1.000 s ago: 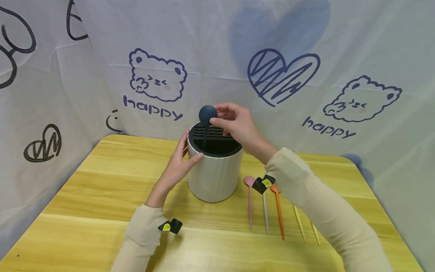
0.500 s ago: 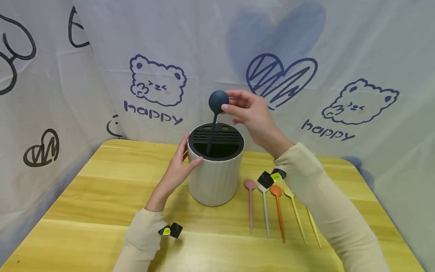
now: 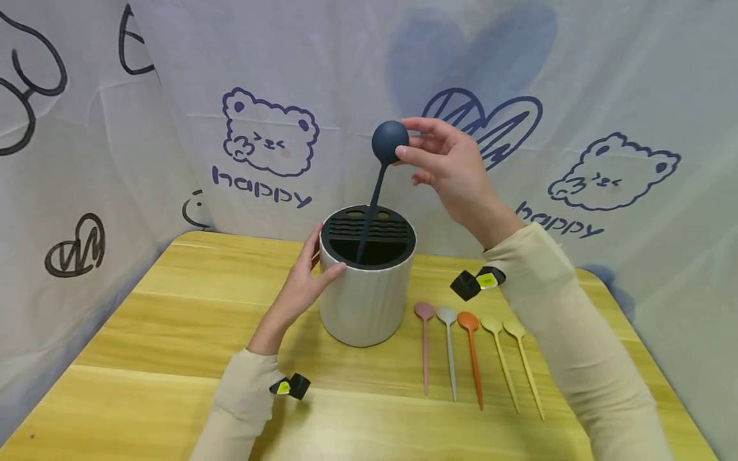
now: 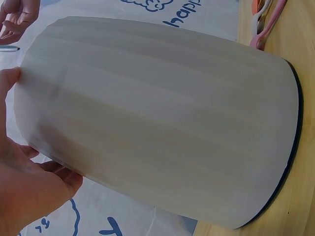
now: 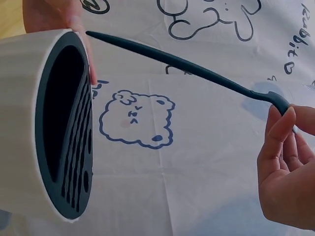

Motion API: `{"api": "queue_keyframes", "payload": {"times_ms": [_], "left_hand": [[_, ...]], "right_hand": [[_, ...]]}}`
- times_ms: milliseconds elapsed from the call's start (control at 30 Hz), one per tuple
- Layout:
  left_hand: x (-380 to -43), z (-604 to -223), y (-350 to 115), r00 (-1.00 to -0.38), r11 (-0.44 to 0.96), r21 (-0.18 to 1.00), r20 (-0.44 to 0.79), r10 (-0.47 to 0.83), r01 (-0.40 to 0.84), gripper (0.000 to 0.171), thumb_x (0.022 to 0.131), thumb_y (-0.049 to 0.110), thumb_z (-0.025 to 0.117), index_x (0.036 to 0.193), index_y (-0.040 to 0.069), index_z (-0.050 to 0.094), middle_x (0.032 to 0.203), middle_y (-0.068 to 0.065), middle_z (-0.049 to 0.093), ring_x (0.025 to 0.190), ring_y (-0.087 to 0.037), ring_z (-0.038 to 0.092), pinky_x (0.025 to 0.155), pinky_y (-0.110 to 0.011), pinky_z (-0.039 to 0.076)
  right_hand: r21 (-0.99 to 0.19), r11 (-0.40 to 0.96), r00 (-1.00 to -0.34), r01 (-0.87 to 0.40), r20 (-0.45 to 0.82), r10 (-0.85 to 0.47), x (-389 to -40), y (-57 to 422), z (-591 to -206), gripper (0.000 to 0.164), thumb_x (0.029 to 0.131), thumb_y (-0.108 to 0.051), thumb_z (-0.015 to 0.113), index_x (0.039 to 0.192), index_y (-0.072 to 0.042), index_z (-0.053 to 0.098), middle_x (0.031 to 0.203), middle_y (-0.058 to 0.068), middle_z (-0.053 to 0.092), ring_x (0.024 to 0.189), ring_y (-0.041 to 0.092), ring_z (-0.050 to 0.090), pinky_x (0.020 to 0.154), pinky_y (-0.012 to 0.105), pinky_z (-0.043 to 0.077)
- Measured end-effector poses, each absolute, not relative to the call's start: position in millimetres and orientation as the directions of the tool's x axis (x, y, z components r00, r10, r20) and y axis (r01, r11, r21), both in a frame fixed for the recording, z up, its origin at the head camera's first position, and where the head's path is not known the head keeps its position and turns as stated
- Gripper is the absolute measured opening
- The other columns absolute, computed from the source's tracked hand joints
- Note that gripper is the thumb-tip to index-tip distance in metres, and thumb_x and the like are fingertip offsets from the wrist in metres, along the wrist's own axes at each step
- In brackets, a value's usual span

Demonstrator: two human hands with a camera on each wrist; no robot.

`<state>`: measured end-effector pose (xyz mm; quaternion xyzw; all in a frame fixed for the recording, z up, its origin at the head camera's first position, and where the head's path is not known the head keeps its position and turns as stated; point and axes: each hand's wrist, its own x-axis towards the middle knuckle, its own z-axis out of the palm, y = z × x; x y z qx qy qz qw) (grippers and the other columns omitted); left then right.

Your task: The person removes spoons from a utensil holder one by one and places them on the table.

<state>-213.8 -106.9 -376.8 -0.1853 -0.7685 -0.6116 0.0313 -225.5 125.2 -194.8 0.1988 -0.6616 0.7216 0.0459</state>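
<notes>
A dark blue spoon (image 3: 375, 192) hangs bowl up and slightly tilted over the utensil holder. My right hand (image 3: 455, 163) pinches it by the bowl between thumb and fingers. In the right wrist view, the handle tip of the spoon (image 5: 182, 64) is outside the holder's opening, close to the rim. The white ribbed utensil holder (image 3: 364, 301) stands upright with a dark slotted lid (image 3: 369, 234). My left hand (image 3: 296, 285) holds the holder's left side near the top, thumb at the front of the rim and fingers round the side. The left wrist view is mostly filled by the holder's wall (image 4: 157, 118).
Right of the holder, a row of spoons lies on the wooden table (image 3: 190, 307): pink (image 3: 425, 311), grey (image 3: 446, 315), orange (image 3: 469, 321) and two yellow ones, one of them at the far right (image 3: 515, 329). A printed white cloth (image 3: 357, 77) hangs behind the table.
My right hand has risen and moved right, drawing the dark blue spoon up out of the holder. The left hand has stayed on the holder. The yellow spoons have come into fuller view.
</notes>
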Motion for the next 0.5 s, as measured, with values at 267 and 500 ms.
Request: {"api": "queue_keyframes", "payload": {"times_ms": [267, 500], "left_hand": [[-214, -377, -107, -0.93, 0.184, 0.928, 0.278, 0.24, 0.324, 0.083, 0.092, 0.027, 0.061, 0.156, 0.015, 0.01, 0.161, -0.007, 0.011, 0.145, -0.029, 0.015, 0.115, -0.045, 0.019], [-214, -377, -108, -0.926, 0.182, 0.925, 0.284, 0.247, 0.333, 0.083, 0.092, 0.03, 0.06, 0.157, 0.014, 0.01, 0.161, -0.008, 0.01, 0.145, -0.03, 0.014, 0.115, -0.046, 0.019]], "right_hand": [[-0.953, -0.101, -0.911, -0.287, 0.304, -0.278, -225, 131, -199, 0.035, 0.089, 0.003, 0.064, 0.123, -0.004, 0.062, 0.099, 0.011, 0.067, 0.086, 0.022, 0.066, 0.061, 0.023, 0.051], [-0.956, -0.063, -0.906, -0.285, 0.29, -0.309, -224, 137, -210, 0.034, 0.09, 0.001, 0.063, 0.124, -0.005, 0.064, 0.099, 0.009, 0.067, 0.089, 0.022, 0.066, 0.067, 0.024, 0.053]]}}
